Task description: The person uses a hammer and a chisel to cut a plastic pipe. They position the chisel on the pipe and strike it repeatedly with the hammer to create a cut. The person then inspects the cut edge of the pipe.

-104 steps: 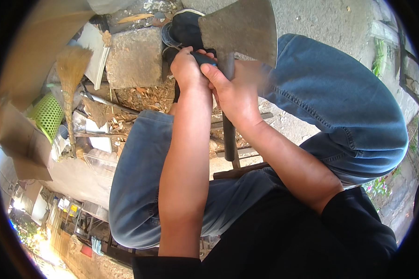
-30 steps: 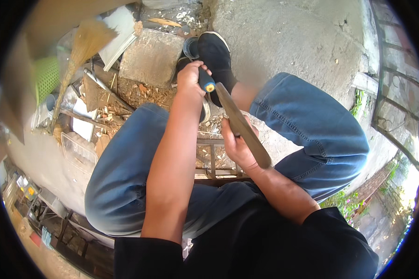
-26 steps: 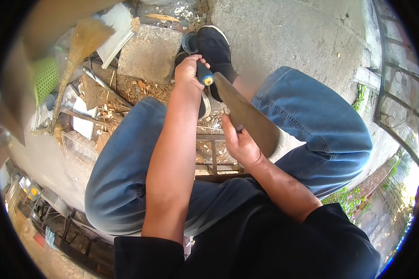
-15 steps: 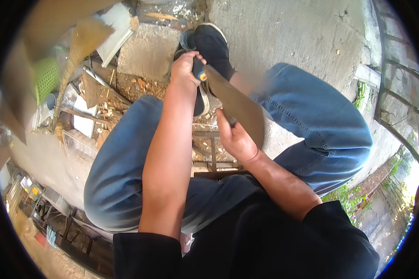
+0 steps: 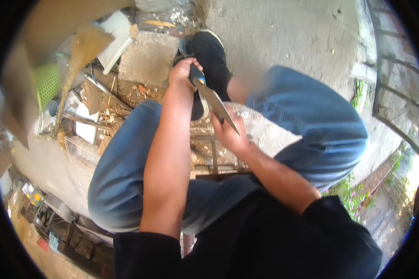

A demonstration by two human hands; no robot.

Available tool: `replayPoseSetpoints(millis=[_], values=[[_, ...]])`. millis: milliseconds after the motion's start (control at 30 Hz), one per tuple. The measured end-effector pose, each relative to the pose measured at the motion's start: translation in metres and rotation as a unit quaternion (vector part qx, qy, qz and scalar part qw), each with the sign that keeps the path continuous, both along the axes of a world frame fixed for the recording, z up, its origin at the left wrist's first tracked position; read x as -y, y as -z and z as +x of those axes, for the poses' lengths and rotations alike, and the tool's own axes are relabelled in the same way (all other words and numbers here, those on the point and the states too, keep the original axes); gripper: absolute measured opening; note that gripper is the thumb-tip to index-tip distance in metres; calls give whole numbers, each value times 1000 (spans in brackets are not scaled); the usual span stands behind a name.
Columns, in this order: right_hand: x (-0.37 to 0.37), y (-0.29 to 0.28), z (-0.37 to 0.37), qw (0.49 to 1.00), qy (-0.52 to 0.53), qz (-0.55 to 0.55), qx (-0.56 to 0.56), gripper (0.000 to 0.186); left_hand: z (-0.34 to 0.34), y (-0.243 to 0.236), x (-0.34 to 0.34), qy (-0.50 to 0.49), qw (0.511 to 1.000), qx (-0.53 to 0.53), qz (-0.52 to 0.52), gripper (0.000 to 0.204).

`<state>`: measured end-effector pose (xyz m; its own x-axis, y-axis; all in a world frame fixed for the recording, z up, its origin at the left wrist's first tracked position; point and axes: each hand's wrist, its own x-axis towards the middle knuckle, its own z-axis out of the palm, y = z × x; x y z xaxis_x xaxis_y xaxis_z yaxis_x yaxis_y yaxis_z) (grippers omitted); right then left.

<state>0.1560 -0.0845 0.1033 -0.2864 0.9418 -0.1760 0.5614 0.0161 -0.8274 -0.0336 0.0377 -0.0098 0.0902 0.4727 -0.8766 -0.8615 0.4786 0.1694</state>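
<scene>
My left hand [image 5: 181,74] is wrapped around the dark handle of a broad-bladed knife [image 5: 214,101]. A blue band marks the handle's end, and the dull metal blade points back toward my body, seen nearly edge-on. My right hand [image 5: 230,133] is closed beside the blade near its far end. A small dark bit shows between its thumb and fingers; what it is I cannot make out. Both hands are between my bent knees, above my black shoes [image 5: 212,60].
A stone block [image 5: 149,58] lies left of my shoes, amid wood chips and scraps. Farther left are a straw broom [image 5: 79,56], a green basket [image 5: 47,81] and a clear plastic tray [image 5: 81,151]. Concrete floor [image 5: 284,35] spreads ahead; a metal grille [image 5: 395,69] stands at the right.
The blade has turned from showing its broad face to nearly edge-on. My left hand has come slightly nearer my body; my right hand stays close beside the blade.
</scene>
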Motion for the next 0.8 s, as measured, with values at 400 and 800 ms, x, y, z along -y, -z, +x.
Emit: replayPoseSetpoints(millis=[400, 800], values=[[-1, -33, -1, 992, 32, 83, -86, 21, 3, -4, 3, -16, 999, -50, 3, 10], [0, 15, 7, 998, -22, -29, 58, 20, 5, -27, -4, 4, 1000, 9, -9, 17]])
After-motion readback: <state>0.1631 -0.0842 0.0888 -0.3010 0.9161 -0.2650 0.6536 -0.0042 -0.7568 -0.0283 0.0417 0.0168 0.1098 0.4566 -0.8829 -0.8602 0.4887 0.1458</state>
